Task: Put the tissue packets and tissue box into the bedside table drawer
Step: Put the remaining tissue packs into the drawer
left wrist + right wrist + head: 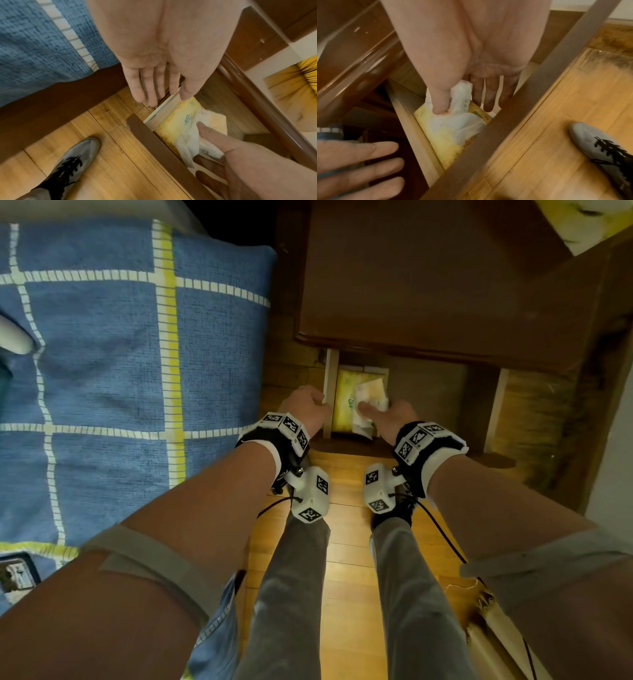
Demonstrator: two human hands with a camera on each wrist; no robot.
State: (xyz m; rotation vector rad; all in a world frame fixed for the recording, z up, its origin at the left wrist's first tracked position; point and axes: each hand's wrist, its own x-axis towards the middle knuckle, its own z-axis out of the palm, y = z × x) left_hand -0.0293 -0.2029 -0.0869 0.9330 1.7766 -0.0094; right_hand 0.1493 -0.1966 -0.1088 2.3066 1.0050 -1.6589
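Right hand in the open drawer on a tissue packet, left hand idle at the drawer's side wall.

Drawer (327, 392) is pulled out from under the bedside table (428, 285). Yellow tissue packet (346, 402) lies flat in the drawer against its bed-side wall. Right hand (387, 416) reaches into the drawer and pinches a second, crumpled white-wrapped packet (462, 97) between thumb and fingers, on top of the yellow one. Left hand (154, 75) hangs just outside that wall, fingers straight, holding nothing. Bed (120, 354) is beyond it. Can't tell whether the tissue box is in the drawer.
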